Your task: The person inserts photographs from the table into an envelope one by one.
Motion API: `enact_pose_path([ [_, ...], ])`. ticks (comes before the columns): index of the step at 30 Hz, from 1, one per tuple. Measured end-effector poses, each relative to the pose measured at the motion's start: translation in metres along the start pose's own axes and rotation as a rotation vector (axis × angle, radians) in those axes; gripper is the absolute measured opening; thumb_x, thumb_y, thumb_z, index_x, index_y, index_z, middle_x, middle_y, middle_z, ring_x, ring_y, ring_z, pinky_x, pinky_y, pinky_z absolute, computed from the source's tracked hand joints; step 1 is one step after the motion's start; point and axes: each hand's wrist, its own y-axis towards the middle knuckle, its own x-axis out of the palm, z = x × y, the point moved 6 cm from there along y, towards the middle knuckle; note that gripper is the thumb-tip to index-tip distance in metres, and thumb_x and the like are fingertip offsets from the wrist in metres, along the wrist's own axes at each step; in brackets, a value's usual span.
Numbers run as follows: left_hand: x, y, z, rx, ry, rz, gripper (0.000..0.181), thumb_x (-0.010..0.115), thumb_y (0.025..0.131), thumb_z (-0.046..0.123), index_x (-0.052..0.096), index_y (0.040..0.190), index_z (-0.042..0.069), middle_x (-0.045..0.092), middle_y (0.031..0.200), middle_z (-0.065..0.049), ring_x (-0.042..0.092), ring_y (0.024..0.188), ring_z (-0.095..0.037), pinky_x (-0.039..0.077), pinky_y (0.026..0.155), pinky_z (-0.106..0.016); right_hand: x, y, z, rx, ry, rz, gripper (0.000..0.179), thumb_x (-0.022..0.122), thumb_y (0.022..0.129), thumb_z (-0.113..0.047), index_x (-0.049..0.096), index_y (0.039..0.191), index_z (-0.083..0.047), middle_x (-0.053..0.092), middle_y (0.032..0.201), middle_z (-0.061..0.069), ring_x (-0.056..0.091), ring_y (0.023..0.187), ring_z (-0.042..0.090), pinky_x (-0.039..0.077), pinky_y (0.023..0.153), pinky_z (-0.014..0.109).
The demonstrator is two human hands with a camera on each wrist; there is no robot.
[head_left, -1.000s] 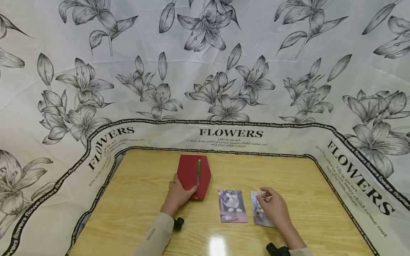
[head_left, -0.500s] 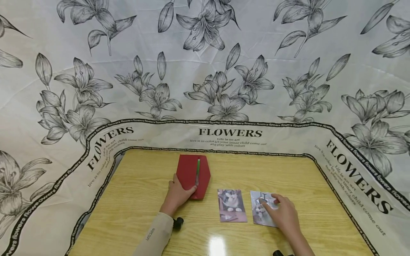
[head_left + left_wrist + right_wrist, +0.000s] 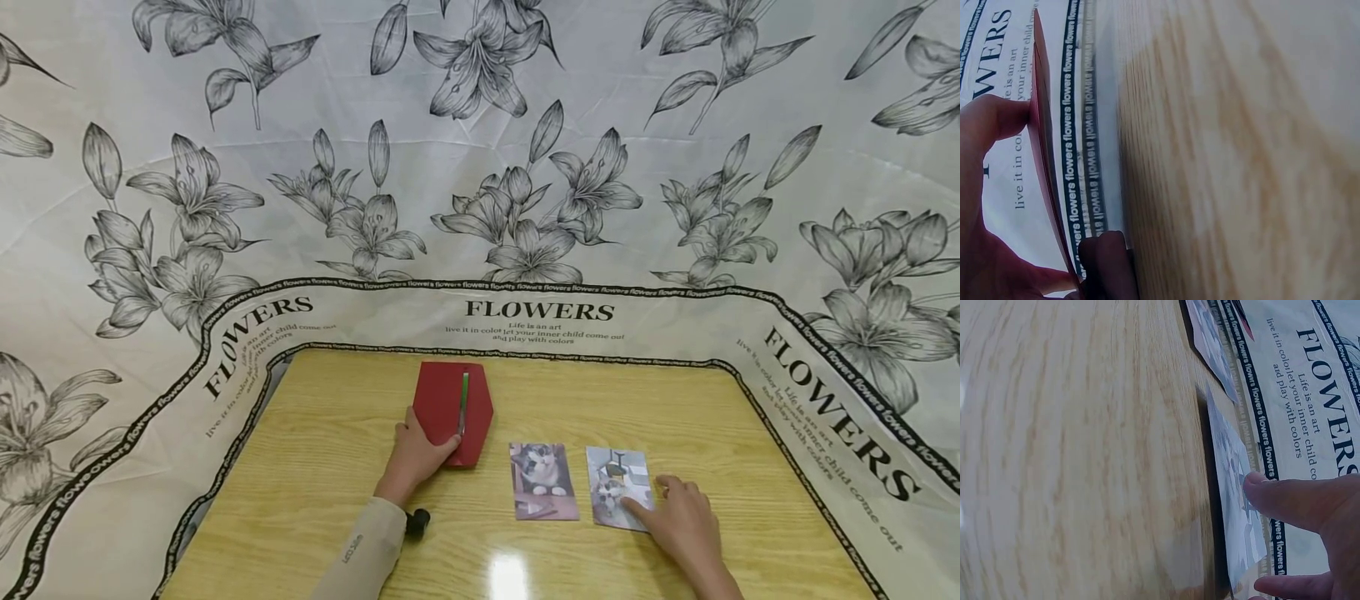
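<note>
My left hand [image 3: 422, 457] grips the lower left part of a red envelope [image 3: 446, 400], with the thumb on its front. A narrow strip [image 3: 465, 392], green above and greyish below, shows along the envelope's front. In the left wrist view the envelope [image 3: 1041, 119] appears edge-on between thumb and fingers, above the table. My right hand [image 3: 684, 523] is at the lower right edge of a photo print [image 3: 611, 475] of a cat in a pale room. Its thumb [image 3: 1285, 497] touches or hovers over the print, and the other fingers are spread beside it.
Another photo print [image 3: 542, 479], showing a black-and-white cat, lies left of the first with a narrow gap between them. The wooden table [image 3: 322, 417] is bordered by a white cloth [image 3: 540, 325] with flower drawings and lettering.
My right hand has drawn back to the right and down, uncovering more of the right-hand print; its thumb and fingers have spread apart. The left hand and envelope have kept their place.
</note>
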Motion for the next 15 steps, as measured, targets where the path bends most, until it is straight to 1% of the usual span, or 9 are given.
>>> enact_pose_path([
  [4,-0.0005,0.0005,0.0001,-0.002,-0.001,0.002,0.118,0.082,0.089,0.051,0.014,0.166,-0.007,0.044,0.138,-0.035,0.063,0.111,-0.043,0.055,0.096,-0.059,0.0014,-0.0022,0.0017,0.021,-0.01,-0.027,0.093,0.083,0.087,-0.061,0.058,0.134,0.015,0.058,0.123,0.04,0.056,0.113,0.057,0.045,0.091,0.069],
  [15,-0.0004,0.0003,0.0003,0.0,0.005,0.007,0.118,0.082,0.089,0.051,0.014,0.166,-0.007,0.044,0.137,-0.035,0.062,0.11,-0.042,0.055,0.095,-0.059,0.006,-0.0001,0.0047,0.024,-0.01,-0.046,0.079,0.084,0.086,-0.058,0.064,0.12,0.011,0.062,0.111,0.032,0.058,0.108,0.056,0.043,0.088,0.069],
])
